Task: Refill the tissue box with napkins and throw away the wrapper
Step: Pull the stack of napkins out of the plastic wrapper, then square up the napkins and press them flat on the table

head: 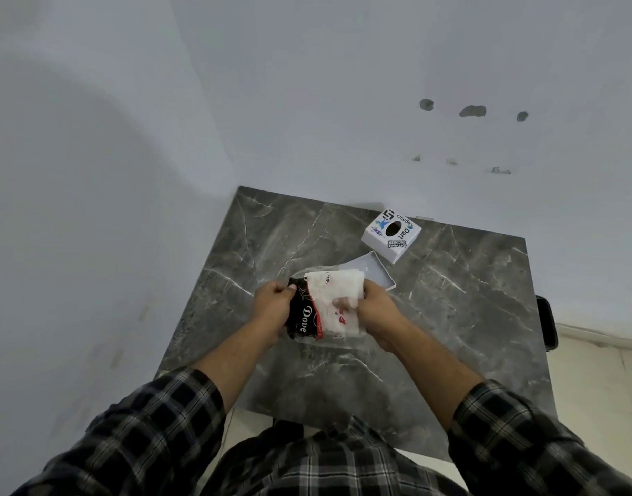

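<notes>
The unwrapping looks to be in hand: the napkins are coming out of the pack, over the grey marble table (450, 316). The left hand (271, 309) is closed round the black end of the clear plastic wrapper (302, 316). The right hand (373, 311) pinches the white napkin stack (339, 291). Next, I'd guess, pull the stack free and lay it in the open white tray (375, 268); the white stickered tissue-box cover (391, 235) stands just beyond.

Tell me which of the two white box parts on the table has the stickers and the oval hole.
The box cover near the wall: stickers surround its dark oval slot. The other, an open plain tray, lies just behind the hands.
</notes>
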